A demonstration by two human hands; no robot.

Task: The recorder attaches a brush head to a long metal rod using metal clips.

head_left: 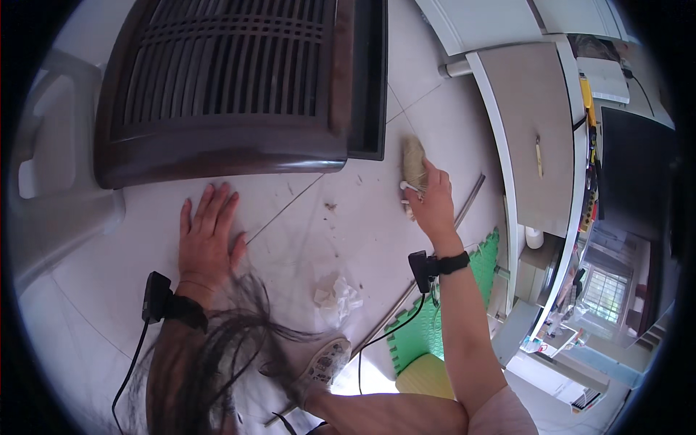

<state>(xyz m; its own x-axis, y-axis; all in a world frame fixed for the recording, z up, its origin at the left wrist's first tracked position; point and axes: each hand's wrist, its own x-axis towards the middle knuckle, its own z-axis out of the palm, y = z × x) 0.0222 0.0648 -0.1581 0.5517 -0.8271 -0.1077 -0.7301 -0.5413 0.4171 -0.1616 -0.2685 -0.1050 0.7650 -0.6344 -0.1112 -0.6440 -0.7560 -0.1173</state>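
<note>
My left hand [206, 243] lies flat on the pale tiled floor with its fingers spread, just below the front edge of a dark brown slatted wooden table [225, 148]. On the right, my right hand [435, 201] grips a tan, fibrous, oblong bundle [414, 161] low over or on the floor. Small white pieces [408, 187] show by the thumb; whether they belong to the bundle, I cannot tell. Part of the grip is hidden behind the fingers. Dark crumbs of dirt [330, 206] lie on the tiles between both hands.
Crumpled clear plastic [338, 299] lies near my shoe [326, 365]. A long thin rod [395, 304] runs along a green foam mat [420, 330]. A cabinet with a drawer front [525, 138] stands at right, a grey plastic stool [54, 174] at left. Strands of hair cross my left forearm.
</note>
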